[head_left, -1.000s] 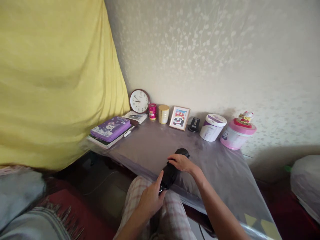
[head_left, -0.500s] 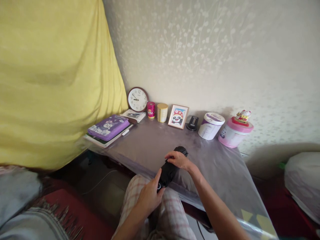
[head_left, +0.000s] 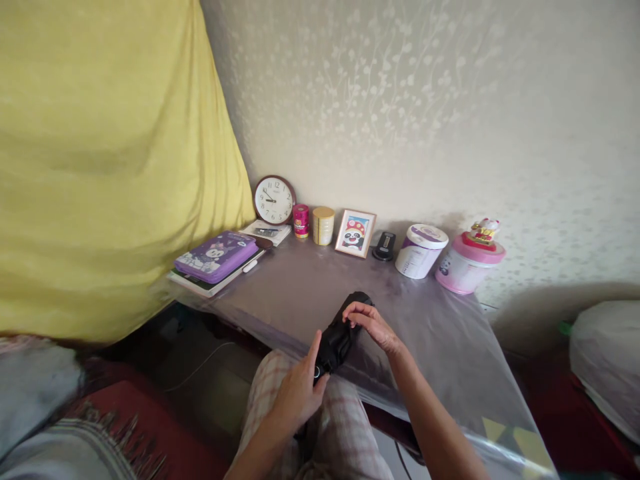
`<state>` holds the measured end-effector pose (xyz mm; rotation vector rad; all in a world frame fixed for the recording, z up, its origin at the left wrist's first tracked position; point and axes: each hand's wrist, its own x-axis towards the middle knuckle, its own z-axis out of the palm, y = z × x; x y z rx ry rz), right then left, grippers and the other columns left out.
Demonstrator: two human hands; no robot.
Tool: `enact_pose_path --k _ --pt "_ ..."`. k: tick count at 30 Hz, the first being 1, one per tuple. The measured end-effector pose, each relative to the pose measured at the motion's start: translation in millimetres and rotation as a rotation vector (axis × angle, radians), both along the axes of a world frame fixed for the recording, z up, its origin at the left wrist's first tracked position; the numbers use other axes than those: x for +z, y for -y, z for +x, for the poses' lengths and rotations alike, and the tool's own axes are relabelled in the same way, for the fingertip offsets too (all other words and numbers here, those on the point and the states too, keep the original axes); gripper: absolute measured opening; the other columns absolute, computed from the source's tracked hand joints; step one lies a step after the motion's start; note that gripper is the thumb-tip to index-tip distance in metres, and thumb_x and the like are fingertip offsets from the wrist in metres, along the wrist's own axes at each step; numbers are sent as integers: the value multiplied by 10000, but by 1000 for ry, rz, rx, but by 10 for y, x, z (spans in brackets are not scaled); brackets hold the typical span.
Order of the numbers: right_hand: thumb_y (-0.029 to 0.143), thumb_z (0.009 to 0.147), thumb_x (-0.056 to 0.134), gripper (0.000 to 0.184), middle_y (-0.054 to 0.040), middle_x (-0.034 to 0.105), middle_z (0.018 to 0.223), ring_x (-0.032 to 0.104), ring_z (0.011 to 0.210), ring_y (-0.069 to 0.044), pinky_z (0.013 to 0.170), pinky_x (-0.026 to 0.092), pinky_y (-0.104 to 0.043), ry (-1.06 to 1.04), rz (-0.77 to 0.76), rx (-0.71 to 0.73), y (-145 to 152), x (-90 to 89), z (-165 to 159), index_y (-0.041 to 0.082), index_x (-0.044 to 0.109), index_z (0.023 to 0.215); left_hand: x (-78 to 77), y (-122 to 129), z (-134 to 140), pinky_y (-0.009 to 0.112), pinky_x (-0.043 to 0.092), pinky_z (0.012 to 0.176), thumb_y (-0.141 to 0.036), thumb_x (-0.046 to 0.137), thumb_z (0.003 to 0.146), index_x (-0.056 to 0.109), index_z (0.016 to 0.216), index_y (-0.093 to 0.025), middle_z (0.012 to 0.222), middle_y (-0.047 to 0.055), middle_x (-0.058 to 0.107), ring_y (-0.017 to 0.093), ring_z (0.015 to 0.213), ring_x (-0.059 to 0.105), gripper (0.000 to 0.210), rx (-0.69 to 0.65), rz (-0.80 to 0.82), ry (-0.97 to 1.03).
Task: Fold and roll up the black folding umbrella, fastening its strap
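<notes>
A black folded umbrella point(head_left: 336, 341) lies slanted over the table's near edge, its canopy loosely bunched. My left hand point(head_left: 303, 387) is closed round its lower end by the handle, with the thumb and forefinger on either side. Over the upper canopy, my right hand point(head_left: 371, 323) has its fingers bent, the tips at the black fabric as if pinching a fold. The exact contact there is too small to make out. The umbrella's far tip rests over the table point(head_left: 280, 293).
Along the wall stand a clock point(head_left: 275, 200), a pink can point(head_left: 301, 221), a yellow-lidded tin point(head_left: 323, 226), a picture frame point(head_left: 355, 233), a black stand point(head_left: 385, 246), a white tub point(head_left: 421, 252) and a pink tub point(head_left: 467, 267). A purple case point(head_left: 217, 257) lies on books at left.
My right hand has shifted slightly right and lifted, its fingers more bent. The canopy folds look a little different. My left hand stays at the lower end.
</notes>
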<state>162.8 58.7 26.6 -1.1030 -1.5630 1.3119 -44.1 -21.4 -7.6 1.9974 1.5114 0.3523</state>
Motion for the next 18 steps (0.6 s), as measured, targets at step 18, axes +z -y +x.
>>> enact_pose_path --k 18 --pt "500 800 513 355 -1 552 638 467 534 -110 505 387 -224 159 148 -409 323 -181 151 172 633 863 7 -18 14 256 403 809 -277 455 851 89 1439 -282 1061 46 617 184 948 590 692 -43 39 -167"
